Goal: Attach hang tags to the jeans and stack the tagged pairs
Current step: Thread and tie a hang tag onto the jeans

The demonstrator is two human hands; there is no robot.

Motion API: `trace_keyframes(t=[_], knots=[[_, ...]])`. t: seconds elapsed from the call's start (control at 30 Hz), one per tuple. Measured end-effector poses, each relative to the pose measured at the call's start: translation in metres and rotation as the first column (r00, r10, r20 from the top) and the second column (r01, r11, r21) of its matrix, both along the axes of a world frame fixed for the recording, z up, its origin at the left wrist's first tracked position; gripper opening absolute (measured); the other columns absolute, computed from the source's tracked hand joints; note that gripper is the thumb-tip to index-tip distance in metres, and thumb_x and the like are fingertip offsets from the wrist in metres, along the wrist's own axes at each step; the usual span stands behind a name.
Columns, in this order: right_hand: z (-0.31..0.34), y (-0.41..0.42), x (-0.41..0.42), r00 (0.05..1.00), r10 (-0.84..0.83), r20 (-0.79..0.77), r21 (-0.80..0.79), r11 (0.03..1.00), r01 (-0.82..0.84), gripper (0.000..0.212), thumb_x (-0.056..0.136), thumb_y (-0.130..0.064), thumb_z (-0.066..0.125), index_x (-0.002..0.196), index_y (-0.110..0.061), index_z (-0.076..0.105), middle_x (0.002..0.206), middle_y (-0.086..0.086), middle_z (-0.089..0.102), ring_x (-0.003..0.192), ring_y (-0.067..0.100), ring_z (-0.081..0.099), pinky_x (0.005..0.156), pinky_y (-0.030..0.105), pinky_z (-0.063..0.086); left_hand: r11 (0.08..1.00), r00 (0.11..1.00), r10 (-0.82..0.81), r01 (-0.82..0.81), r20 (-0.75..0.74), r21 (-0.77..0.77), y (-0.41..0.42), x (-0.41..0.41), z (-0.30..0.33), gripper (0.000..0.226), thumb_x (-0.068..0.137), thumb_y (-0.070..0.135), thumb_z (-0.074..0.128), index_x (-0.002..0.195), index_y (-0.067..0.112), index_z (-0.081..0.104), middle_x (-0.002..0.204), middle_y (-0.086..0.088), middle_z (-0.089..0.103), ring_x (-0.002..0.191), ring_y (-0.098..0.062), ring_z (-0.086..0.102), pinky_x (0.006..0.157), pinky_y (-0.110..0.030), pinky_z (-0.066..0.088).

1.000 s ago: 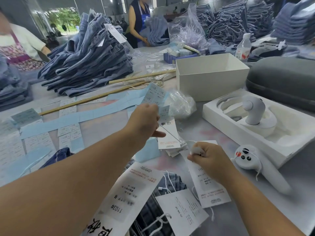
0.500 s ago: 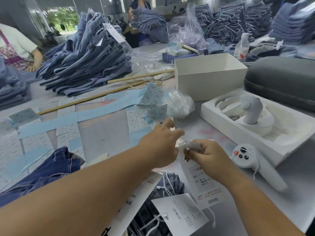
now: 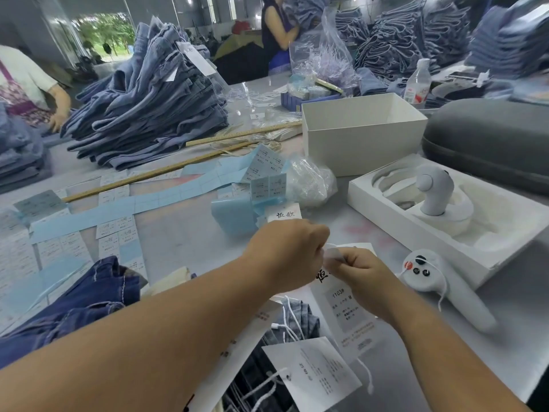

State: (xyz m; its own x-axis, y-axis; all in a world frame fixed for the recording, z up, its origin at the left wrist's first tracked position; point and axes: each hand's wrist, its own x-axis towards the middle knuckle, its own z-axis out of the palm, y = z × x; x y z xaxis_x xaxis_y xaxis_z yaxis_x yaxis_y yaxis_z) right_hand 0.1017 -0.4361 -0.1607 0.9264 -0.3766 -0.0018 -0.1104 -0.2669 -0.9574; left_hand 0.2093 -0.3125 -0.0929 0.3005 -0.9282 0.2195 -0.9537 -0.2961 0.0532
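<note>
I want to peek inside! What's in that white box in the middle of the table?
The white box is open on top, and only its bare inner walls show. The near wall hides the bottom, so anything lying low inside cannot be seen. Behind it sits a blue tray.

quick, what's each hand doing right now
Left hand: fingers curled, pinching the top of the white hang tag.
Right hand: fingers curled, pinching the same tag's top edge.

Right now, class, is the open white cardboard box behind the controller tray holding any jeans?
No. The white cardboard box shows only bare white inner walls, while the jeans lie folded in a pile to its left.
</note>
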Motion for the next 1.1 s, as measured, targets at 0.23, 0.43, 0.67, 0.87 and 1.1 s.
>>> trace_keyframes(t=[0.23,0.43,0.67,0.87,1.1], knots=[[-0.018,-0.007,-0.005,0.956,-0.224,-0.190,-0.196,0.963,0.187,0.023,0.090,-0.016,0.057,0.074,-0.003,0.048,0.062,0.006,0.048,0.055,0.016,0.041,0.054,0.029,0.033,0.875,0.698,0.230,-0.453,-0.678,-0.170,-0.004,0.011,0.014,0.013,0.094,0.019,0.049,0.082,0.014,0.049,0.084,-0.009,0.067,0.071,-0.023,0.063,0.061,-0.038,0.050],[-0.018,-0.001,-0.007,0.916,-0.366,-0.164,-0.420,0.866,0.271,0.023,0.087,-0.016,0.060,0.109,-0.021,0.057,0.092,-0.003,0.066,0.077,0.014,0.060,0.059,0.025,0.044,0.789,0.283,0.095,-0.606,-0.955,-0.101,-0.001,0.021,0.020,0.010,0.099,0.009,0.043,0.098,0.006,0.053,0.085,-0.014,0.068,0.059,-0.019,0.061,0.052,-0.030,0.053],[-0.018,0.008,-0.003,0.988,-0.149,-0.029,-0.507,0.854,0.114,0.060,0.078,-0.025,0.072,0.133,-0.034,0.050,0.122,-0.022,0.043,0.116,0.002,0.040,0.093,0.017,0.033,0.891,0.223,0.065,-0.452,-0.973,-0.044,-0.003,0.013,0.016,0.009,0.100,0.016,0.055,0.093,0.011,0.057,0.084,-0.006,0.067,0.064,-0.017,0.062,0.055,-0.028,0.055],[-0.010,0.007,0.010,0.994,-0.080,0.075,-0.120,0.989,0.089,0.009,0.095,-0.023,0.062,0.095,-0.021,0.071,0.082,-0.003,0.071,0.074,0.008,0.065,0.071,0.027,0.052,0.857,0.251,-0.037,-0.490,-0.967,-0.160,-0.003,0.015,0.019,0.012,0.099,0.018,0.058,0.087,0.017,0.058,0.078,0.000,0.064,0.061,-0.011,0.059,0.054,-0.023,0.050],[-0.008,-0.014,0.031,0.908,-0.379,-0.178,0.231,0.881,0.413,0.016,0.091,-0.003,0.061,0.076,0.002,0.065,0.054,0.008,0.063,0.040,0.017,0.057,0.042,0.026,0.048,0.861,0.267,0.229,-0.504,-0.936,0.067,-0.005,0.019,0.007,0.021,0.096,0.023,0.063,0.115,0.019,0.055,0.097,-0.003,0.064,0.076,-0.014,0.059,0.064,-0.027,0.052]])
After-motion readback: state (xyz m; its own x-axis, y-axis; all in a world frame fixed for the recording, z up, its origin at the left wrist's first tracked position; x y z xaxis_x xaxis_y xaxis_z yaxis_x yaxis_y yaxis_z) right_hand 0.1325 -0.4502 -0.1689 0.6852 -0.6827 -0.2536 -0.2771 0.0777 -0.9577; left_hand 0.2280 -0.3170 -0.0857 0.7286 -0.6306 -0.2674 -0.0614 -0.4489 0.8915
